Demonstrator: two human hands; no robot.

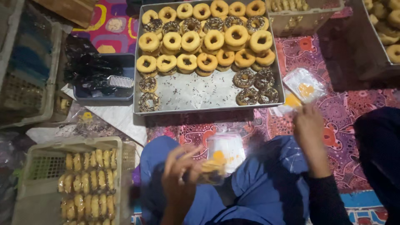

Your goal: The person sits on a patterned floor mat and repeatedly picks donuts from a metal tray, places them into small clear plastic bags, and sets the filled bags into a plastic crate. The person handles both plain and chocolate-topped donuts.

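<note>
My left hand (180, 175) holds a doughnut inside a clear plastic bag (223, 156) over my blue-clad lap. My right hand (307, 125) reaches forward to a stack of empty clear plastic bags (303, 85) lying on the patterned mat, its fingers at the nearest bag. Ahead of me sits a large metal tray (196, 93) of ring doughnuts (208, 41), some plain glazed, some covered in chocolate sprinkles. Loose sprinkles litter the tray's bare front part.
A plastic crate (37, 162) at the lower left holds rows of bagged doughnuts (87, 183). A dark tub (104, 93) with black bags and a grater stands left of the tray. More baskets of doughnuts (387, 29) sit at the top right. A dark shape (377, 154) fills the right edge.
</note>
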